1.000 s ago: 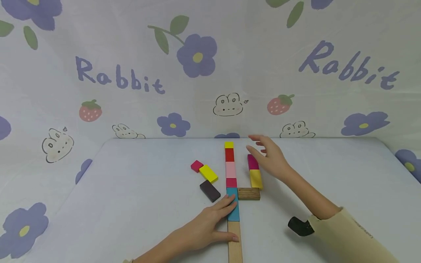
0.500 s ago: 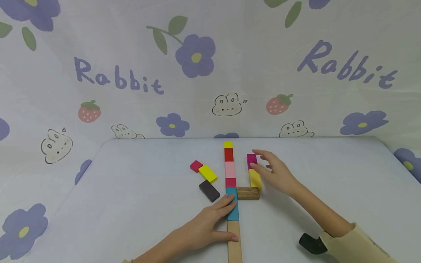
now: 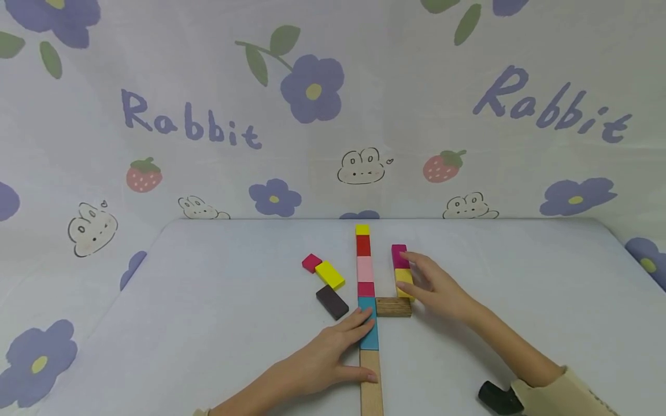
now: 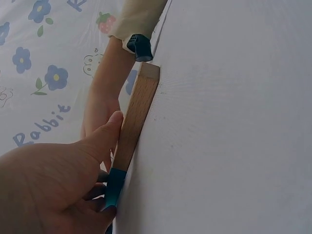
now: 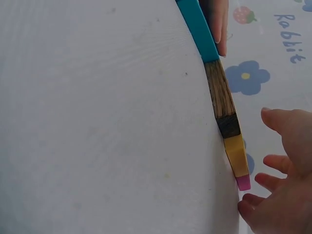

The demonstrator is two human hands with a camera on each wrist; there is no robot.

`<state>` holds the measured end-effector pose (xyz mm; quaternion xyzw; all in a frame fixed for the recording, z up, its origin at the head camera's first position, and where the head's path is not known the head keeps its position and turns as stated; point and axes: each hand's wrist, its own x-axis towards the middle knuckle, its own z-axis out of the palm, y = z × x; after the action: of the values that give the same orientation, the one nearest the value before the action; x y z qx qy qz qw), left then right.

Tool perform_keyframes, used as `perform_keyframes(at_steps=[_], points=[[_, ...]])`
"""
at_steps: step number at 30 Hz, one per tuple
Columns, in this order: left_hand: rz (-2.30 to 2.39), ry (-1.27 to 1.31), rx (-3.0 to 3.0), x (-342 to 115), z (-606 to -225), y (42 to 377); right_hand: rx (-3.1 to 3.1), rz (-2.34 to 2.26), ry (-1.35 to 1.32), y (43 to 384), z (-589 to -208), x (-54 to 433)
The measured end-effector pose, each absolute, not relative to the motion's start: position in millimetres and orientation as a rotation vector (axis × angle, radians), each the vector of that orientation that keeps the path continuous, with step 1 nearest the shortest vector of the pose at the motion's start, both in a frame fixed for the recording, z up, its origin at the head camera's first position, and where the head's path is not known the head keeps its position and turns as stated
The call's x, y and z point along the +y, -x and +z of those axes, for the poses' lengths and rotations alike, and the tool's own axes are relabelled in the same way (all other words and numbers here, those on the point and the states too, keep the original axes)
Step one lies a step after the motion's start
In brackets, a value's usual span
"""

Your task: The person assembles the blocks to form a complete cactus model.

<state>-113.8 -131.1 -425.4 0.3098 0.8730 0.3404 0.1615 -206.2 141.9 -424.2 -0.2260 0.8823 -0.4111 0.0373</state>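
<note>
A straight row of blocks runs away from me in the head view: a long natural wood block [image 3: 371, 393], a blue block [image 3: 369, 341], a crimson block [image 3: 366, 289], a pink block [image 3: 365, 268], a red block [image 3: 363, 245] and a yellow block [image 3: 362, 230]. My left hand [image 3: 325, 358] rests on it, fingertips on the blue block and thumb on the wood one. A brown wood-grain block [image 3: 393, 307] sticks out to the right. Beyond it lie a golden-yellow block [image 3: 402, 278] and a magenta block [image 3: 399, 254]. My right hand [image 3: 442, 289] hovers over these two, fingers spread and holding nothing.
Left of the row lie a dark brown block [image 3: 332, 302], a bright yellow block [image 3: 330, 275] and a small crimson block [image 3: 311, 263]. The white tabletop [image 3: 208, 300] meets a printed cloth [image 3: 218, 179] at its back edge. A black device [image 3: 499, 398] sits at the right wrist.
My right hand has come down and nearer, from beyond the magenta block to over the magenta and golden-yellow blocks. The left hand and the blocks have stayed in place.
</note>
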Motion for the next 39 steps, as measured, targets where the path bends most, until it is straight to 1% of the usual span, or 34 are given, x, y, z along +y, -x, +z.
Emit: perform_keyframes(at_steps=[15, 25, 35, 39], points=[[0.782, -0.939, 2.558, -131.1, -418.1, 113.8, 2.748, -1.116, 0.813, 205.8, -431.1, 146.1], [0.602, -1.038, 2.68, -128.9, -414.2, 120.1, 2.774, -1.07, 0.807, 205.7, -433.8, 145.2], [0.771, -1.012, 2.716, -131.8, -406.5, 134.1, 2.79, -1.056, 0.823, 206.0, -436.7, 146.2], [0.873, -0.924, 2.716, -138.5, -402.8, 142.7, 2.792, -1.055, 0.82, 206.2, -437.2, 146.1]])
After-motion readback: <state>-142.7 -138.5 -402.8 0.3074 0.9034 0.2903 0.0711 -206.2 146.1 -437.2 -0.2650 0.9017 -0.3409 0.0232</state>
